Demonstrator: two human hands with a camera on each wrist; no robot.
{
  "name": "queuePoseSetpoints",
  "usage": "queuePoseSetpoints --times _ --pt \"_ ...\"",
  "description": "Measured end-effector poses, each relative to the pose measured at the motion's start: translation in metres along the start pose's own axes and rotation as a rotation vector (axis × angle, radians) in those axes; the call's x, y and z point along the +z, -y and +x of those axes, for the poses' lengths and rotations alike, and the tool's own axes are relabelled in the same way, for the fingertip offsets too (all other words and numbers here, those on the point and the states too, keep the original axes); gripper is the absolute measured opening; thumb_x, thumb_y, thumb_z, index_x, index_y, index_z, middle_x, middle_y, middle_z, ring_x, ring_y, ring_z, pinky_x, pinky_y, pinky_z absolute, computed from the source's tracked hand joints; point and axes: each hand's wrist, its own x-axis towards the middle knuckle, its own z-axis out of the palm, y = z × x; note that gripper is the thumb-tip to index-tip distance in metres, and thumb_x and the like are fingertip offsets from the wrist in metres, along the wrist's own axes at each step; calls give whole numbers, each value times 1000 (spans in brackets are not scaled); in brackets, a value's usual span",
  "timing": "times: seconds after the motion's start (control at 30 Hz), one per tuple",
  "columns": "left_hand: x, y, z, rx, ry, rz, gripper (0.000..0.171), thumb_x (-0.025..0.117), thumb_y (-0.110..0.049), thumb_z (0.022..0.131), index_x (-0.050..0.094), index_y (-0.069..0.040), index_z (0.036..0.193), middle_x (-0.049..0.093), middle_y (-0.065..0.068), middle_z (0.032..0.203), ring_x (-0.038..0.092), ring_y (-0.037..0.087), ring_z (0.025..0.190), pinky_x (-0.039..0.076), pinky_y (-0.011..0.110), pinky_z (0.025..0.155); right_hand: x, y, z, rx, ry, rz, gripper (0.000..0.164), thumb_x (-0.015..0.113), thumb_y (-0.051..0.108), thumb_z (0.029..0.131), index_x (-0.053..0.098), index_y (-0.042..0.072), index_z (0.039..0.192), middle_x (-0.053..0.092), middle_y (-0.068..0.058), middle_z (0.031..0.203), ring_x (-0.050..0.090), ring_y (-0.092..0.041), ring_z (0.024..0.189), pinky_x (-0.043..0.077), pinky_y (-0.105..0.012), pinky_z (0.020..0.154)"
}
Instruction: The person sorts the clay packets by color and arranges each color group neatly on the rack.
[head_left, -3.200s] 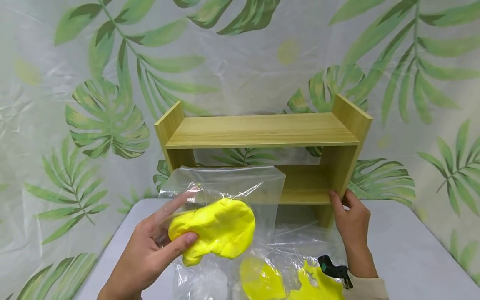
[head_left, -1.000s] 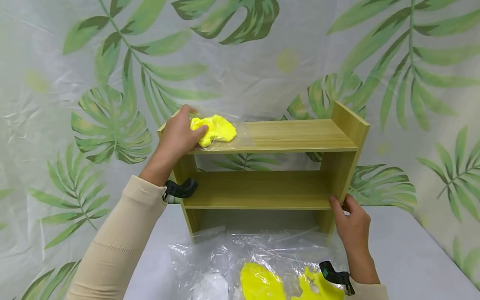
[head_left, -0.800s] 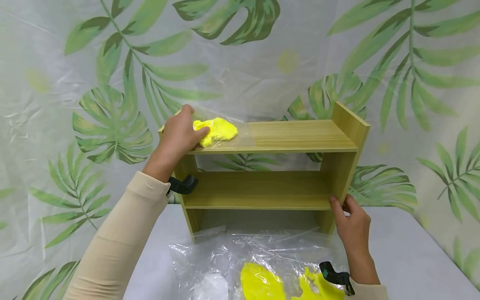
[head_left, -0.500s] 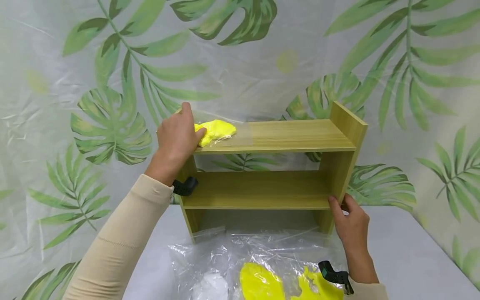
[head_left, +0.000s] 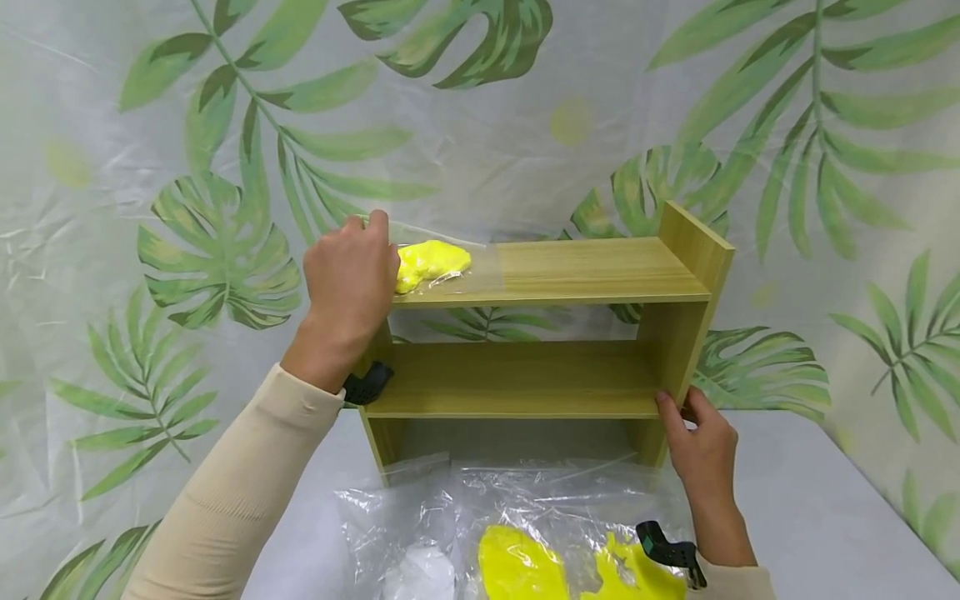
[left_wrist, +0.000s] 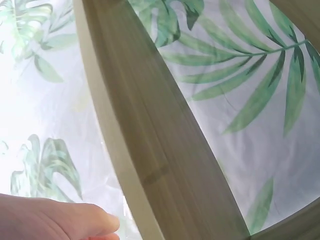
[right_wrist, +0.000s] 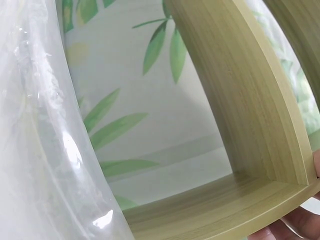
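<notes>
A clear plastic bag [head_left: 487, 271] with a yellow lump [head_left: 432, 262], like soft clay, lies on the left end of the wooden shelf unit's [head_left: 525, 379] top board. At that corner my left hand [head_left: 347, 275] has its fingers curled and seems to pinch the bag's left edge; the fingertips are hidden in the head view. In the left wrist view, thumb and finger of the left hand [left_wrist: 55, 217] come together beside the board's edge. My right hand [head_left: 705, 454] grips the unit's right side panel, thumb in front, fingers behind.
On the white table [head_left: 810, 500], in front of the unit, lie clear bags holding a white lump [head_left: 420, 573], a yellow oval piece [head_left: 522, 565] and a ragged yellow piece [head_left: 637, 575]. A leaf-patterned curtain [head_left: 480, 125] hangs behind.
My left hand has carried the bagged yellow lump from in front of the unit up to its top board. Lately the thumb has come off the lump. The right hand stays on the side panel.
</notes>
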Motion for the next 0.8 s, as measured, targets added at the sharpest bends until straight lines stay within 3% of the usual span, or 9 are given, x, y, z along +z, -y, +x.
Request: queuePoseSetpoints --times 0.23,0.4,0.7,0.8 --pt "-4 4 -17 81 -108 -76 8 65 -7 87 62 0 90 58 14 70 49 34 47 44 44 42 1 0 0 -2 0 -1 29 63 28 94 67 4 109 71 -17 100 66 -34 89 37 0 58" --pt "-8 2 -30 136 -154 -143 9 65 -7 87 66 -2 95 64 13 74 51 31 47 42 41 41 0 1 1 -19 -19 0 28 63 27 94 67 3 108 71 -17 99 66 -34 88 37 0 59" --pt "-11 -5 -69 141 -188 -254 9 64 -12 89 69 -5 93 67 5 71 57 23 49 39 36 40 2 -1 1 8 -2 -19 32 61 30 95 66 4 114 71 -16 104 66 -31 90 36 1 60" --pt "-6 -6 -85 140 -204 -281 9 64 -12 88 68 -5 91 66 4 69 53 19 45 38 33 38 4 -1 0 12 -7 -26 32 61 31 95 67 5 113 71 -15 103 66 -19 87 36 1 61"
